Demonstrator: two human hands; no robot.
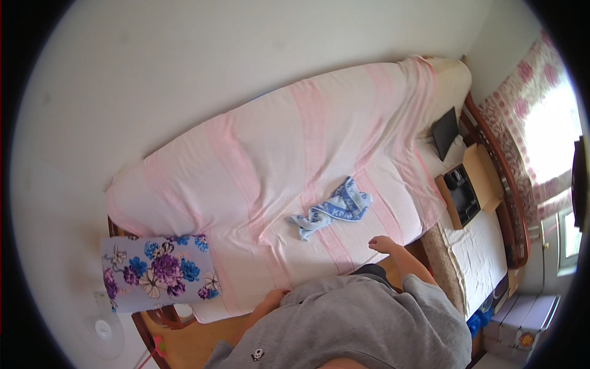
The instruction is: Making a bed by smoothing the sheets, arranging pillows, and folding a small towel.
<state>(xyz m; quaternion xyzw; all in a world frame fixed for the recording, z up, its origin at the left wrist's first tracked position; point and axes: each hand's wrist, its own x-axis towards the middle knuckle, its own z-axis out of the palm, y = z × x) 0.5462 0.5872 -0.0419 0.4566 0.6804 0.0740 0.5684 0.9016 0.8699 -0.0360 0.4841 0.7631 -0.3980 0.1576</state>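
A crumpled blue-and-white towel (pixel 337 209) lies on the pink-and-white striped sheet (pixel 279 184) of a bed, touched by neither hand. My right hand (pixel 381 244) is at the bed's near side, just below and to the right of the towel. Its fingers are curled in, and nothing shows in them. My left hand (pixel 278 297) is low by the near edge of the sheet, close to my grey shirt. Its fingers are too small and partly hidden to make out.
A floral pillow (pixel 161 273) rests at the bed's left end. On the right stand an open cardboard box (pixel 458 195) with dark contents and a black flat object (pixel 445 133). Beyond are a wooden bed rail (pixel 515 203), a flowered curtain (pixel 519 111) and storage boxes (pixel 522 320).
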